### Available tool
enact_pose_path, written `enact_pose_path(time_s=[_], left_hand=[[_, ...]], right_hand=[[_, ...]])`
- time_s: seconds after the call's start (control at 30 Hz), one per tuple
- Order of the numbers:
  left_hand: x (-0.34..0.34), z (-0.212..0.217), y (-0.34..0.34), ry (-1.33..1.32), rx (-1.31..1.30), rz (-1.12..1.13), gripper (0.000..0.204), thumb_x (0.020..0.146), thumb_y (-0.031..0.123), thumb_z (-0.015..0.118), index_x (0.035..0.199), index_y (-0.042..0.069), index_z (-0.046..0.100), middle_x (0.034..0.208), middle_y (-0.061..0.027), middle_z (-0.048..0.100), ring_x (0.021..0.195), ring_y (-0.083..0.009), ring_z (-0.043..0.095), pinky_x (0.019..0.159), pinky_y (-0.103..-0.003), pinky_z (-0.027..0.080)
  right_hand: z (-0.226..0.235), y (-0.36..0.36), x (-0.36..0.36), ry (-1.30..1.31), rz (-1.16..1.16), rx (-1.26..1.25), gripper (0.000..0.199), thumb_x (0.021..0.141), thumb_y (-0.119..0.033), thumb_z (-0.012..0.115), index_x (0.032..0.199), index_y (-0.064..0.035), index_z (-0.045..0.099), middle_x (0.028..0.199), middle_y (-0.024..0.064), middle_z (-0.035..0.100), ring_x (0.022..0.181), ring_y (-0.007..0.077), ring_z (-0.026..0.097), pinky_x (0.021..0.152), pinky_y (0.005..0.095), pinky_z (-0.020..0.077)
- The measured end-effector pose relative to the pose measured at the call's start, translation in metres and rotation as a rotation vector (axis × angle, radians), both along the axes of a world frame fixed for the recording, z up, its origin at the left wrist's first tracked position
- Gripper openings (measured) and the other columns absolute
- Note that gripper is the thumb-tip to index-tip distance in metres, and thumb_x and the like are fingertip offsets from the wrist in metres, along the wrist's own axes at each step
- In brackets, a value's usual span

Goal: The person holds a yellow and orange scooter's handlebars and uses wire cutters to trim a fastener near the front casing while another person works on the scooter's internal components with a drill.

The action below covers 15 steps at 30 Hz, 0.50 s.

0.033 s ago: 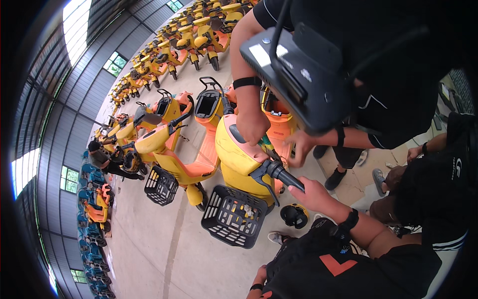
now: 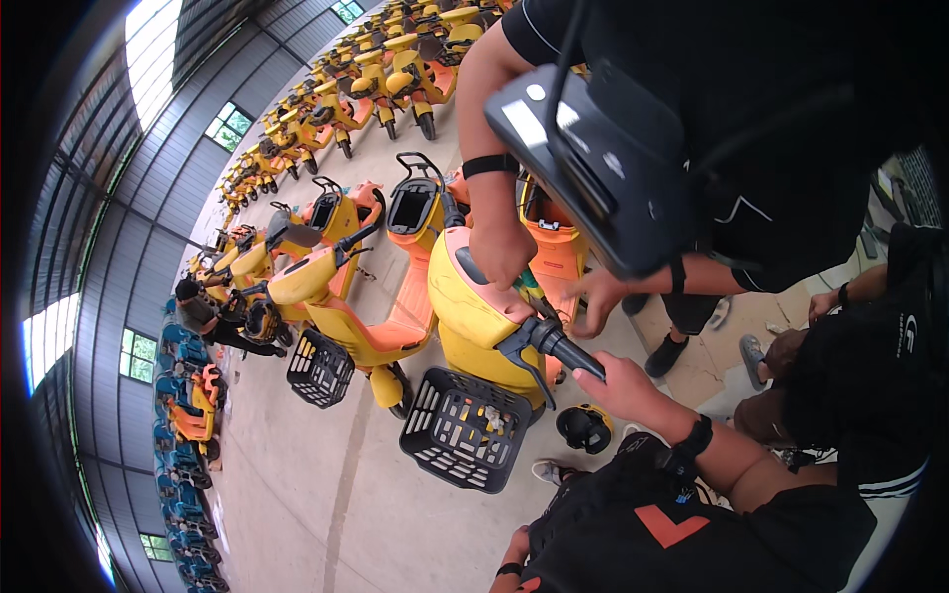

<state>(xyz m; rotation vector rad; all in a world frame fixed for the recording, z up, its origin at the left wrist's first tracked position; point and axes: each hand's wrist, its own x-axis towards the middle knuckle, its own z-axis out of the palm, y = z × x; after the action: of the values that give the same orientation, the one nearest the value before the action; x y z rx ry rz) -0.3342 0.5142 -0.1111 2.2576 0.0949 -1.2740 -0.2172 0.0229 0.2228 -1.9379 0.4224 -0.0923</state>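
Presently, the black handlebar grip of a yellow and pink scooter is clasped at its end by the right hand. The left hand is kept apart from it, low beside the black shirt; whether anything is held there cannot be told. The black brake lever is seen just left of the right hand. A black basket, in which small yellow and pale pieces are lying, is set farther left of the right hand and beyond the left one. Below the right hand, a round black and yellow object is seen. Beyond the right hand, a green item, partly hidden, is flanked by a co-worker's bent hand and a co-worker's spread hand.
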Motion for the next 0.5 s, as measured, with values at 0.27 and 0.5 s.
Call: enact_pose_path(time_s=[0.27,0.5], left_hand=[[0.001,0.003,-0.002,-0.011,0.024,0.002,0.045,0.085,0.031,0.06,0.107,-0.008,0.064,0.105,-0.0261,0.067,0.102,-0.035,0.065,0.086,-0.04,0.05],[-0.002,-0.014,0.009,-0.005,-0.028,0.024,0.045,0.084,0.033,0.06,0.104,-0.008,0.065,0.105,-0.0263,0.067,0.102,-0.0359,0.065,0.085,-0.041,0.05]], right_hand=[[0.0,0.001,0.0,0.025,-0.002,0.009,0.042,0.089,-0.04,0.058,0.092,0.0015,0.061,0.075,0.0192,0.065,0.073,0.0363,0.065,0.066,0.0434,0.0491],[0.003,0.001,0.0,0.045,-0.002,0.023,0.04,0.089,-0.039,0.059,0.092,0.0003,0.061,0.075,0.019,0.065,0.072,0.0356,0.064,0.065,0.0426,0.0491]])
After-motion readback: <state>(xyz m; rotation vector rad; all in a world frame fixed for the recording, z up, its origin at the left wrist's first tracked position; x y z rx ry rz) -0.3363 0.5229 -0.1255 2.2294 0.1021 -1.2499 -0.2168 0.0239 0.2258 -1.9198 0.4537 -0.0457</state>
